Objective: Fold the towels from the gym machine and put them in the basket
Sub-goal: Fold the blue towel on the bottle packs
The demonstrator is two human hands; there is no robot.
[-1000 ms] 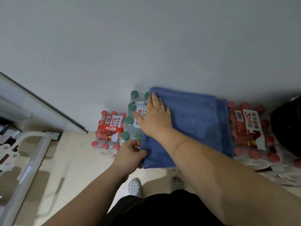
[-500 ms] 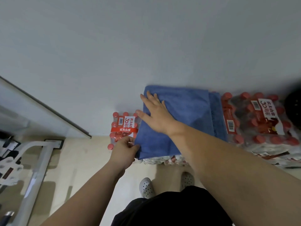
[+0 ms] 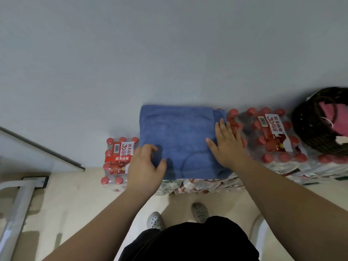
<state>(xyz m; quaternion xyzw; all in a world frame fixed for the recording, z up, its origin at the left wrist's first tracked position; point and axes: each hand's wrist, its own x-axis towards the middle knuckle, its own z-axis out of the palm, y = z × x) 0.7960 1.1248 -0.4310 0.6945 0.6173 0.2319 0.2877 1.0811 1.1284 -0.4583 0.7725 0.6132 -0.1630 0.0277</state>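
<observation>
Squarely against the pale grey wall (image 3: 169, 53), a folded blue terry towel (image 3: 178, 136) lies flat on a stack of shrink-wrapped, red-capped water bottle packs (image 3: 273, 140). The right hand (image 3: 226, 147) presses on the towel's right part with straight, spread fingers, holding nothing. The left hand (image 3: 145, 166) sits at the towel's near left corner with fingers curled, but I cannot tell whether they grasp the cloth. A dark woven round basket (image 3: 308, 129) stands on the packs well to the right, with something pink inside.
</observation>
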